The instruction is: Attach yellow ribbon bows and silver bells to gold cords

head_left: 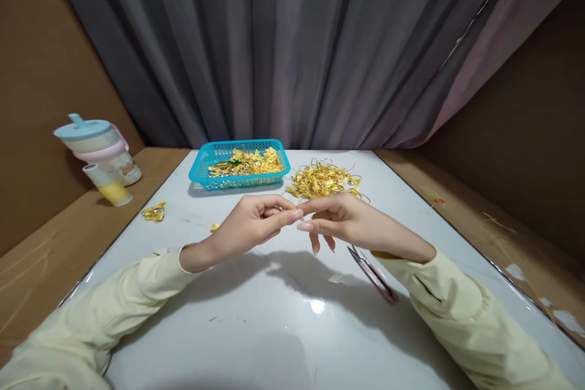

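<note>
My left hand [256, 223] is raised over the white table, its thumb and index finger pinched together. A tiny shiny bit shows between its fingers, too small to name. My right hand [340, 219] meets it at the fingertips, its index finger touching near the left thumb and its other fingers spread apart. Behind the hands lies a loose pile of yellow bows with small silver bells and thin loops [322, 180]. A blue basket [240, 182] at the back holds more such yellow pieces. Thread snips [375, 274] lie below my right wrist.
One yellow piece [154, 212] lies at the table's left, and a small yellow scrap [214, 227] beside my left hand. A lidded cup [107, 149] and a small yellow-and-white tube [108, 185] stand at the far left. A grey curtain [274, 49] hangs behind the white table [256, 329].
</note>
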The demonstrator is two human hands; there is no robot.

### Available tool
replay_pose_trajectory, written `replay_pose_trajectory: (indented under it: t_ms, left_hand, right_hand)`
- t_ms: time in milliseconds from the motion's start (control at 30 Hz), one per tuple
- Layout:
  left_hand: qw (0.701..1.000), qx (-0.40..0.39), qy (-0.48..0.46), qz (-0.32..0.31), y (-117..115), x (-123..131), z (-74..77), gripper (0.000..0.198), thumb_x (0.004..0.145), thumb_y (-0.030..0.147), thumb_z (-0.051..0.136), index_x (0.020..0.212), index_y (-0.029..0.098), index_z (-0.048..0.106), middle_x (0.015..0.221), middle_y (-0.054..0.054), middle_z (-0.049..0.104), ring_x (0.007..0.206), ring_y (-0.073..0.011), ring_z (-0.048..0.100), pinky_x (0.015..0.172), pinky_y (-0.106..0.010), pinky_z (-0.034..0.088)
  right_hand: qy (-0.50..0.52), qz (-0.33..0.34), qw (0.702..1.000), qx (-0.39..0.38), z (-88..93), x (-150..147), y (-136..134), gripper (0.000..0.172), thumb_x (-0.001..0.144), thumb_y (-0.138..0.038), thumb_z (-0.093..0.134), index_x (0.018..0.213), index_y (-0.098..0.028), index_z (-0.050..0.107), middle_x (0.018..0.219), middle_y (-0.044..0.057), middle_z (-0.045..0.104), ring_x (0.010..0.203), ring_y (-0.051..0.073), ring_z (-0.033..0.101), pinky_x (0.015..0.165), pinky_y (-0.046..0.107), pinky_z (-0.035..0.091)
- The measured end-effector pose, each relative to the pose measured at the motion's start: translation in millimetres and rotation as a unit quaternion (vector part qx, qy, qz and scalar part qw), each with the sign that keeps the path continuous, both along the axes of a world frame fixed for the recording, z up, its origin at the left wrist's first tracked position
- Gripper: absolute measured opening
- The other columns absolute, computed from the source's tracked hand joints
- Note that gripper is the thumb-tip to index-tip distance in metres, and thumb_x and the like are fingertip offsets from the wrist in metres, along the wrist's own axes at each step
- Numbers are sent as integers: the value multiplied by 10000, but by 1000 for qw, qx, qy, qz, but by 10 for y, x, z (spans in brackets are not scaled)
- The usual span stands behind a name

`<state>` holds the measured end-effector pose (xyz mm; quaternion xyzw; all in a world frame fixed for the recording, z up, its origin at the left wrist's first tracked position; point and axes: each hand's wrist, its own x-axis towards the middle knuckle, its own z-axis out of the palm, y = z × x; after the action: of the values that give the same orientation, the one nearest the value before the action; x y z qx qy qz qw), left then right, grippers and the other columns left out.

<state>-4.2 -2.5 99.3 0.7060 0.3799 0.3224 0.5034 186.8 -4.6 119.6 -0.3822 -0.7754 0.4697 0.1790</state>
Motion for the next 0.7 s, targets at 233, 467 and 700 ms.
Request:
replay_pose_trajectory:
  t_ms: [233, 467, 700]
  left_hand:
    - [1000, -8, 17, 7, 4, -13, 13, 216, 816, 336, 551, 796, 132, 619, 448, 76, 327, 405, -52, 296, 364, -160, 221]
    - [999, 20, 21, 21, 11, -23, -11, 217, 811, 330, 563, 819, 126, 639, 456, 73, 329, 410, -50, 289, 360, -166, 222]
    - [997, 56, 27, 35, 6, -24, -16, 236, 806, 322, 569, 846, 117, 680, 454, 68, 343, 410, -50, 266, 359, -183, 188]
  right_hand:
    - [37, -38, 998, 44, -48, -8, -14, 234, 861, -281, 521, 778, -112, 659, 544, -8, 599, 445, 60, 546, 411, 146, 423]
    - [8, -45, 995, 86, -39, 12, -14, 225, 856, -246, 517, 756, -107, 662, 589, 9, 626, 448, 58, 557, 403, 138, 428]
    - [28, -13, 999, 13, 6, 21, 19, 278, 855, -242, 509, 1083, -148, 637, 800, 40, 679, 629, 106, 646, 415, 146, 483]
